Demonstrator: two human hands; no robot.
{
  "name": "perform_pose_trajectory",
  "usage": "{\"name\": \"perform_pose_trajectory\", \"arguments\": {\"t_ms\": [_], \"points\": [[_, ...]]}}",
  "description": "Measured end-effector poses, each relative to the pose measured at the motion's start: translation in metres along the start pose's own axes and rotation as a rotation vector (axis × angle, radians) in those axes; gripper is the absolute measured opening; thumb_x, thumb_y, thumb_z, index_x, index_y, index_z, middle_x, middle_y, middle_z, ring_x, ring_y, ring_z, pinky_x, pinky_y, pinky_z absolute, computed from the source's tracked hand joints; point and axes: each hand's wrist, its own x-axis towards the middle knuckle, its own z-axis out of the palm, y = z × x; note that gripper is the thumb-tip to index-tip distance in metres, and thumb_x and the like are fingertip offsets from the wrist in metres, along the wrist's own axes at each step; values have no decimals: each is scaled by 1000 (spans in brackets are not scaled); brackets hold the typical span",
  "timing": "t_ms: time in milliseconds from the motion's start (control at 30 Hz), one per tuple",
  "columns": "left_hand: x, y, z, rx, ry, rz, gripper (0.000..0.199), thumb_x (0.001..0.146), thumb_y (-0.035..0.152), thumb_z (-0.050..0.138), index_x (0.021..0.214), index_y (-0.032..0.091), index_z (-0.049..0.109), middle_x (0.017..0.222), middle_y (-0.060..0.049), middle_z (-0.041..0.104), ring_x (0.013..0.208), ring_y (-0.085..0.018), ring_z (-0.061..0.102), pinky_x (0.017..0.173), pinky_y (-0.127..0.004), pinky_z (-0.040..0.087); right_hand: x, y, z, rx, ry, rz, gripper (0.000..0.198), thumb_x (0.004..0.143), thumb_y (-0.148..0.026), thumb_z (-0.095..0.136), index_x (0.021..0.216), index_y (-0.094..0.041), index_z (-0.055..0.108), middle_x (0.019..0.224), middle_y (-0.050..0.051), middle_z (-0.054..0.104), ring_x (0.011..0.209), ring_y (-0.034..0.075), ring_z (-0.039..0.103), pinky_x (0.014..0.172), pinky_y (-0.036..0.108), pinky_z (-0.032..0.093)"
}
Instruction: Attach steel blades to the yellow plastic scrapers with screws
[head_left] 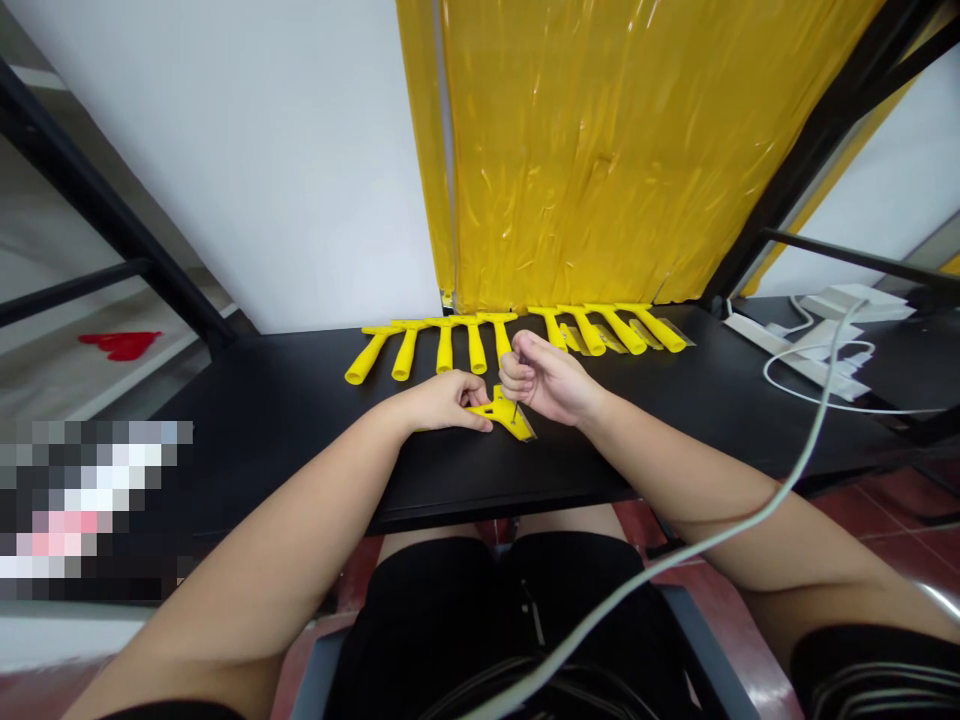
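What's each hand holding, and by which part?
The left hand holds a yellow scraper by its handle, near the head; the right hand holds a thin tool by its upper end, mostly hidden.

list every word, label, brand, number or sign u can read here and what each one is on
None: no text can be read anywhere in this picture.
Yellow tool in the left hand: no legible marking.
Row of yellow tools: any print is too small to make out.
Pixelated patch at left: nothing readable.
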Motion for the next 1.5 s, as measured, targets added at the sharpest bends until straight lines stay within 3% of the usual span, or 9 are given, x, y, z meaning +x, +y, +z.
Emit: {"name": "perform_pose_trajectory", "arguments": {"t_ms": [133, 300, 500, 600, 767, 967, 1133, 1367, 1500], "points": [[-1, 2, 0, 0, 3, -19, 44, 66, 50, 88, 86, 17, 67, 80, 1, 63, 73, -15, 55, 69, -29, 41, 0, 4, -1, -118, 6, -39, 41, 92, -47, 75, 83, -24, 42, 63, -8, 41, 55, 10, 38, 55, 23, 33], [-2, 4, 0, -31, 0, -23, 42, 66, 48, 88, 86, 17, 68, 80, 1, 63, 74, -15, 55, 68, -29, 42, 0, -1, -9, -453, -5, -274, 37, 79, -39, 88, 79, -21, 55, 80, -2, 61, 70, 14, 62, 64, 29, 50], [-2, 6, 0, -14, 7, -26, 41, 66, 47, 88, 86, 17, 69, 80, 1, 63, 74, -15, 55, 68, -28, 41, -3, -11, -12, -544, -31, -224, 29, 81, -40, 86, 79, -18, 66, 79, 3, 69, 72, 17, 67, 71, 34, 55], [-2, 7, -1, 9, 4, -31, 40, 66, 48, 88, 82, 17, 67, 76, 2, 61, 71, -14, 53, 66, -28, 39, -2, -8, -9, -397, -98, -108, 34, 87, -50, 78, 84, -18, 68, 74, 2, 66, 71, 16, 64, 73, 35, 53], [-2, 6, 0, -17, 0, -46, 42, 65, 48, 88, 85, 17, 68, 79, 0, 65, 73, -16, 57, 68, -29, 42, 0, 3, 0, -78, -35, -30, 33, 90, -48, 77, 91, -24, 54, 58, -10, 39, 51, 9, 36, 60, 26, 42], [-1, 4, 0, -18, 7, -36, 43, 64, 49, 89, 83, 16, 68, 79, 0, 65, 73, -15, 56, 68, -28, 43, 1, -7, -11, -130, -89, 23, 44, 87, -52, 79, 76, -20, 50, 80, 0, 58, 72, 14, 56, 72, 33, 50], [-1, 2, 0, -3, 8, -33, 43, 65, 48, 89, 87, 16, 70, 82, -1, 67, 75, -16, 58, 69, -29, 43, 0, -1, -6, -56, -46, 56, 36, 99, -57, 61, 85, -25, 51, 52, -12, 26, 45, 9, 24, 57, 28, 41], [-1, 4, -1, 4, 8, -34, 43, 65, 49, 89, 85, 16, 69, 79, 0, 64, 73, -15, 55, 68, -29, 41, 1, -5, -5, -115, -79, 2, 41, 87, -49, 81, 79, -20, 52, 86, 1, 61, 76, 15, 58, 73, 32, 51], [-1, 7, -2, 7, 2, -58, 43, 64, 49, 89, 85, 17, 68, 80, 0, 66, 73, -15, 56, 68, -29, 42, 2, -5, -8, -56, -37, 67, 37, 99, -53, 64, 81, -22, 54, 61, -7, 40, 53, 10, 37, 64, 30, 48]]}}
